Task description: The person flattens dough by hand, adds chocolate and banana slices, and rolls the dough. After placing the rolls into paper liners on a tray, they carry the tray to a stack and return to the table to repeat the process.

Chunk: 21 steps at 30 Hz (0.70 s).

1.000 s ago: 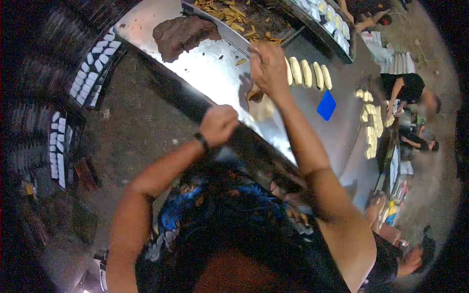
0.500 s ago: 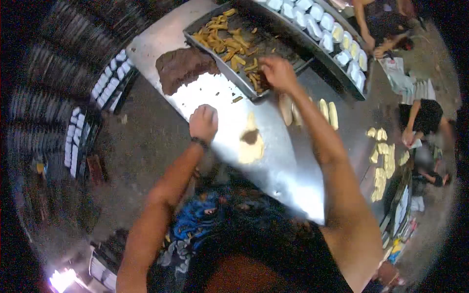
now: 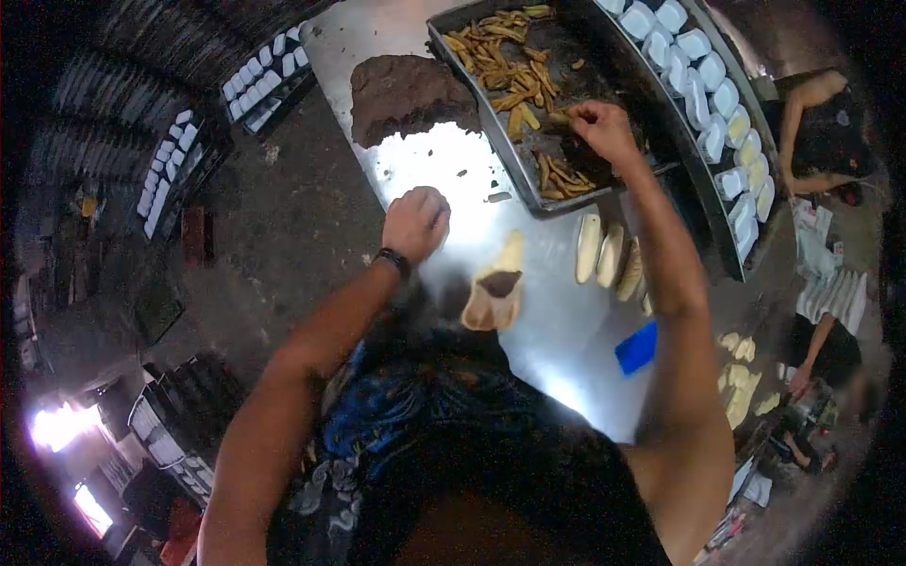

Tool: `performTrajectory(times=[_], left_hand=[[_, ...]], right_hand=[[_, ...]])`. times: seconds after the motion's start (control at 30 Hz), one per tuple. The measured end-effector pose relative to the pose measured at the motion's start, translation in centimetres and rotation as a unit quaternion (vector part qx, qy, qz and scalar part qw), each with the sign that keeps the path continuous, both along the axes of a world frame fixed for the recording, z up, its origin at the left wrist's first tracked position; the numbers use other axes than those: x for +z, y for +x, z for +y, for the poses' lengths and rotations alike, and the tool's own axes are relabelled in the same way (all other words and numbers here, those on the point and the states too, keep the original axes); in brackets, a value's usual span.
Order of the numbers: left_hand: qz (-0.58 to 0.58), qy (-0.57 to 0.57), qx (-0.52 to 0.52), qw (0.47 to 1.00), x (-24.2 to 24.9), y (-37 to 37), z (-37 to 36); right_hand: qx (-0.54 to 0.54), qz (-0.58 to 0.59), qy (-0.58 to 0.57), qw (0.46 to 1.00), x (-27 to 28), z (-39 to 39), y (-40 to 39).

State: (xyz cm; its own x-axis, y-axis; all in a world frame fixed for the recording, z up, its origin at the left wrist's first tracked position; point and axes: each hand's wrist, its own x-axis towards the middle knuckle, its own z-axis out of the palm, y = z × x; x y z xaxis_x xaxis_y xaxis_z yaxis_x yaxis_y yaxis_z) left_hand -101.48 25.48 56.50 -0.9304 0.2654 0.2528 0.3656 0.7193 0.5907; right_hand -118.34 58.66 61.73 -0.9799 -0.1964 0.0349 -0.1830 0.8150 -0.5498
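Observation:
My left hand point(image 3: 415, 224) is curled above the left edge of the metal table point(image 3: 557, 255); its fingers are bent together and any content is hidden. Right of it lies a flat piece of pale dough point(image 3: 494, 304) with a dark brown patch of filling point(image 3: 500, 282) on it. My right hand point(image 3: 601, 130) reaches over the dark metal tray point(image 3: 528, 179), its fingertips pinched at a yellowish-brown strip. Many such strips point(image 3: 510, 71) lie in the tray. Beyond my left hand sits a large brown mass point(image 3: 411, 94), with crumbs around it.
Long pale dough pieces point(image 3: 587, 247) lie below the tray, near a blue flat object point(image 3: 637, 348). A rack of white wrapped items point(image 3: 696, 99) stands at upper right. Other people point(image 3: 830, 132) are at the right. More trays of white items point(image 3: 264, 85) are at upper left.
The view has shifted, so the table and tray appear further right. My right hand's fingers are now pinched among the strips. The blue object has come into view.

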Motion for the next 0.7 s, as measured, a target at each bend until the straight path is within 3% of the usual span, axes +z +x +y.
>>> performTrajectory(times=[0.1, 0.17, 0.3, 0.43, 0.47, 0.57, 0.6, 0.7], left_hand=[[0.004, 0.003, 0.002, 1.000, 0.0, 0.1, 0.1], [0.005, 0.022, -0.005, 1.000, 0.2, 0.1, 0.1], [0.004, 0.034, -0.039, 0.999, 0.3, -0.4, -0.5], [0.079, 0.096, -0.035, 0.992, -0.4, 0.1, -0.3], [0.084, 0.097, -0.021, 0.992, -0.4, 0.2, 0.0], [0.089, 0.090, -0.038, 0.991, -0.2, -0.4, -0.8], [0.078, 0.095, -0.050, 0.991, -0.5, -0.5, -1.0], [0.071, 0.118, -0.078, 0.987, -0.3, -0.2, -1.1]], right_hand=[[-0.068, 0.006, -0.072, 0.995, 3.2, -3.5, 1.2], [-0.067, 0.093, -0.082, 0.990, -1.7, -3.6, -0.3], [-0.038, 0.119, 0.086, 0.988, -1.1, -7.5, 1.2], [-0.060, 0.054, 0.216, 0.973, -0.6, -9.7, 2.3], [-0.060, 0.077, 0.220, 0.970, -3.9, -8.3, 1.0], [-0.061, 0.056, 0.261, 0.962, -1.9, -9.2, 0.8], [-0.092, 0.102, 0.266, 0.954, -2.5, -8.4, 1.0], [-0.059, 0.000, 0.268, 0.962, 2.8, -8.4, 3.2]])
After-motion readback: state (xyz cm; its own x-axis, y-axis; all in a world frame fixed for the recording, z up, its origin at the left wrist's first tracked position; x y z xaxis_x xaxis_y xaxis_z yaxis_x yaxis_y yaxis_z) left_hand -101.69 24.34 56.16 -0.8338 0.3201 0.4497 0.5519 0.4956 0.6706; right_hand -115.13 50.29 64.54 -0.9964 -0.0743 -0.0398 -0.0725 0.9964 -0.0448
